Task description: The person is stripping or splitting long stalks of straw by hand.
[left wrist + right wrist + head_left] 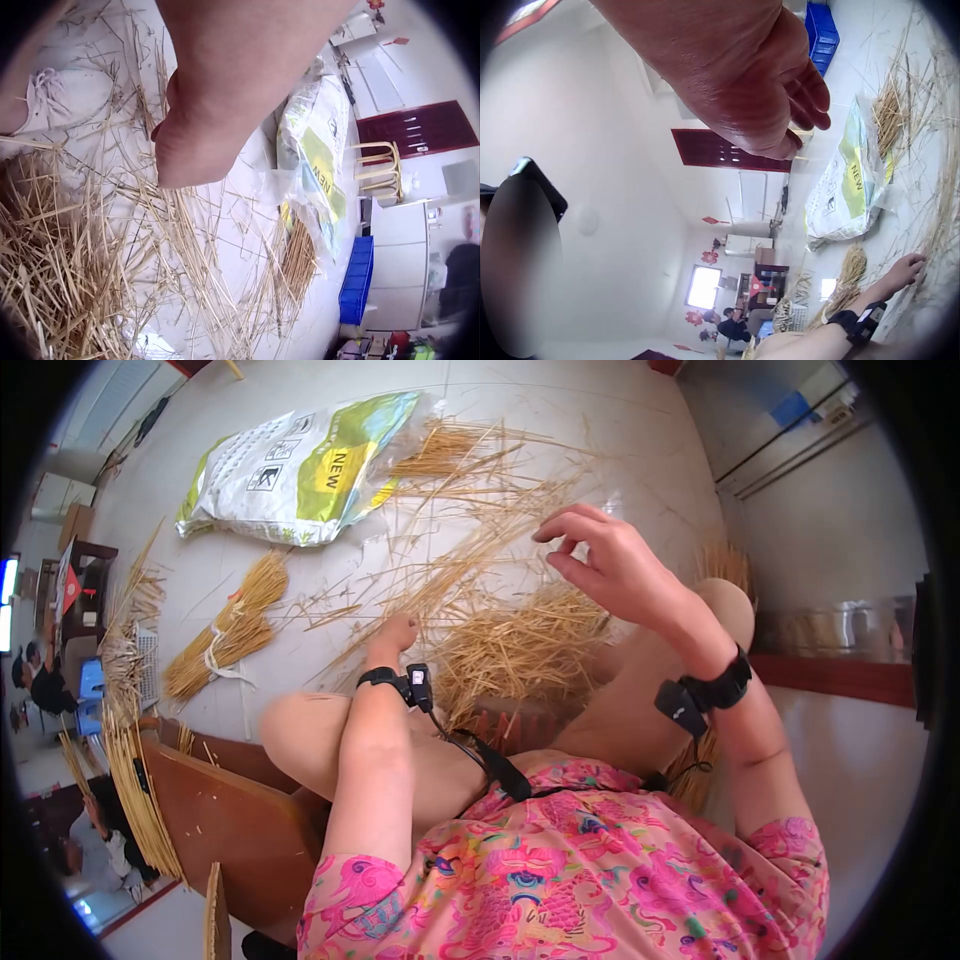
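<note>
Low between the knees, my left hand (397,632) has its fingers curled round a thin bunch of straw stalks. In the left wrist view these stalks (184,232) run out below the left hand (199,146), which hides the grip itself. My right hand (615,565) is raised above the floor, fingers bent loosely with a gap between thumb and forefinger. Nothing shows in the right hand (769,97) in the right wrist view. A heap of loose straw (520,655) lies under and beside the hands, close to my legs.
A white and green plastic sack (300,470) lies ahead, with straw (445,450) at its open end. Left of the hands is a tied straw bundle (230,625). A brown wooden board (225,790) stands by my left knee. Loose stalks litter the floor.
</note>
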